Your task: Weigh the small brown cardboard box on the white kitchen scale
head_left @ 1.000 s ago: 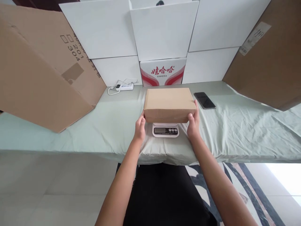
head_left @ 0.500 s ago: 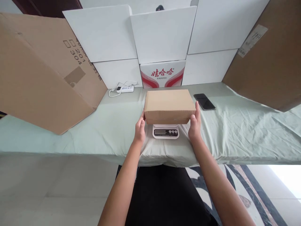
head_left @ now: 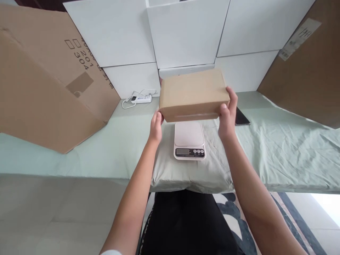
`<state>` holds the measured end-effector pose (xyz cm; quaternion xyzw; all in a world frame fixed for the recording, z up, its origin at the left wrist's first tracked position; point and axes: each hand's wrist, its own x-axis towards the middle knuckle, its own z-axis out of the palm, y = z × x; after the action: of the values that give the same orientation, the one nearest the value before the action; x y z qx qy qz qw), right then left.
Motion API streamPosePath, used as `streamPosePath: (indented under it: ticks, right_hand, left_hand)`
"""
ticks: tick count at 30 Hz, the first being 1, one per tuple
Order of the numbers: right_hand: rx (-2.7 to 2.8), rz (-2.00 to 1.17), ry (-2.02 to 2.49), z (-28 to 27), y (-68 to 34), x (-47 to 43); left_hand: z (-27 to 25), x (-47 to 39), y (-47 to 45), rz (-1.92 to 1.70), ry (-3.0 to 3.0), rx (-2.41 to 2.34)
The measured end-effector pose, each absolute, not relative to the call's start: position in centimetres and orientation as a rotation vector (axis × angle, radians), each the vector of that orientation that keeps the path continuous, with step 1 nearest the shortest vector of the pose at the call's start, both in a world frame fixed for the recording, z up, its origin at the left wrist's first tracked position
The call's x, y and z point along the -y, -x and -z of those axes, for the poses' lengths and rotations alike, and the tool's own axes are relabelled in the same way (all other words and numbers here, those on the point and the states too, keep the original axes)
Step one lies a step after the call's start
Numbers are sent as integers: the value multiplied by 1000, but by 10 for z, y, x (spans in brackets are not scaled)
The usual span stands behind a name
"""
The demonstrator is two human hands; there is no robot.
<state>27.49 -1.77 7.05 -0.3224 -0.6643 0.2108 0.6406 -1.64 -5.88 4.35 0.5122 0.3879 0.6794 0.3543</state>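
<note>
A brown cardboard box (head_left: 193, 90) is held up in the air between my two hands, slightly tilted with its right side higher. My left hand (head_left: 156, 127) grips its lower left corner, thumb in front and the other fingers partly hidden behind. On the opposite end, my right hand (head_left: 228, 115) clasps the right side with the thumb on the front face. Below and nearer to me, a white digital kitchen scale (head_left: 189, 138) rests on the cloth, its plate bare and its small display facing me.
White boxes (head_left: 186, 35) form a wall behind. Large cardboard boxes stand at the left (head_left: 53, 85) and the right (head_left: 305, 71). A white power strip (head_left: 141, 98) with a cable lies at back left. Partly behind my right hand is a black phone (head_left: 241, 117). Green cloth (head_left: 127, 141) covers the table.
Both hands have raised the cardboard box off the scale and away from me, uncovering the scale's plate. The box has tipped, right side up. The camera view has shifted a little.
</note>
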Motion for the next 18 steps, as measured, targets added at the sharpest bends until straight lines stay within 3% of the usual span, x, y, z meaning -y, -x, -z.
streamPosePath:
  ticks: [10,18]
  right_hand:
    - [1405,-635,859,-8,-258,-49]
    - [1402,-725,880,6,-256,-57]
  left_hand:
    - [-5,15,14,-1673,-1203,-1091]
    - [9,-6,12,-1625,-1085,-1092]
